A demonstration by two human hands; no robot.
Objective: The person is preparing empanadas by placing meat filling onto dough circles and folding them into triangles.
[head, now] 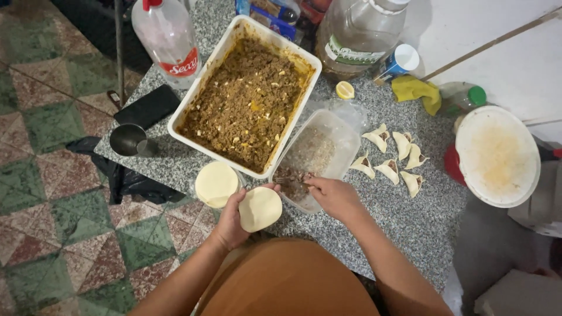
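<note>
Biggest thing here is the grey speckled stone table [410,216] running across the middle of the frame. On it, upper centre, sits a big white rectangular tray [193,99] packed with browned minced-meat filling. Far right there's a round white plate [497,155], smeared and otherwise bare. Just right of the tray, a clear plastic tub [328,140] has a bit of filling left in its lower end. Top left stands a clear soda bottle [170,38], and a bigger jug [360,32] stands top centre. Six folded pastries [392,155] are clustered between tub and plate. Lower centre, the left hand [231,219] cups a flat dough disc [260,209] in its palm, right beside a stack of discs [216,183]. The right hand [333,196] is pinched round a spoon [291,178] dipped in the tub.
</note>
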